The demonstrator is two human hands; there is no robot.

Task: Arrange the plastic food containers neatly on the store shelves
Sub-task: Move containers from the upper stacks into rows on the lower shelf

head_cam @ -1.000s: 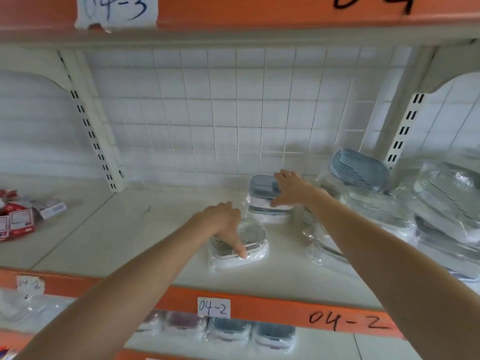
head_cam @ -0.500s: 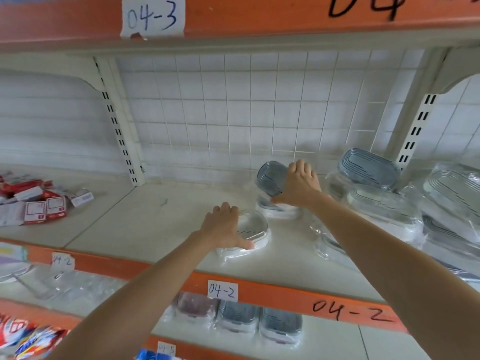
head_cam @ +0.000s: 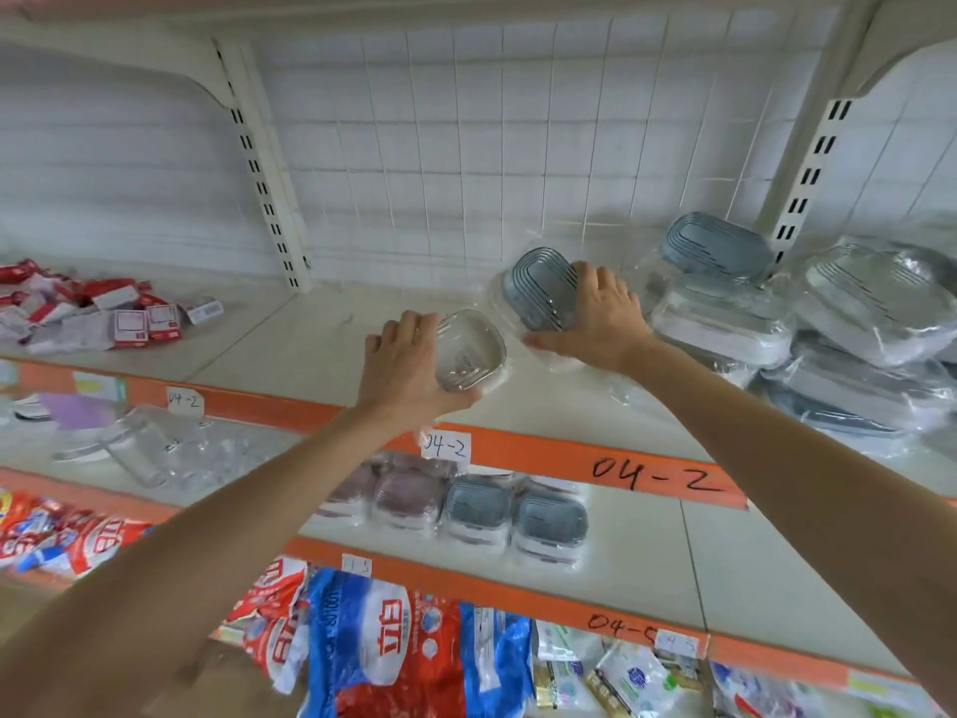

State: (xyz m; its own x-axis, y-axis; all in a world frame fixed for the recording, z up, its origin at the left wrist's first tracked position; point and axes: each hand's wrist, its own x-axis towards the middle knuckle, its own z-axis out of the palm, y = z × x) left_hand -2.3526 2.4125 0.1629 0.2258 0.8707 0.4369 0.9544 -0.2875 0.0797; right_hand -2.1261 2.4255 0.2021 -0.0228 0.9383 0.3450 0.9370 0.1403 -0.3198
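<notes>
While tilted up off the shelf [head_cam: 321, 334]: clear container [head_cam: 468, 349] gripped in left hand [head_cam: 409, 365], blue-lidded container [head_cam: 541, 292] in right hand [head_cam: 600, 318], likely for repositioning.

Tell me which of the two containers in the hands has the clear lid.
The container in the left hand. Its lid is see-through, while the container gripped by the right hand has a blue-grey ribbed lid.

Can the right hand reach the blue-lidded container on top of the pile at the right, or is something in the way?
Probably yes, but not at once: the right hand holds a tilted blue-lidded container. The pile's top container lies close beside it, with nothing between them.
</notes>
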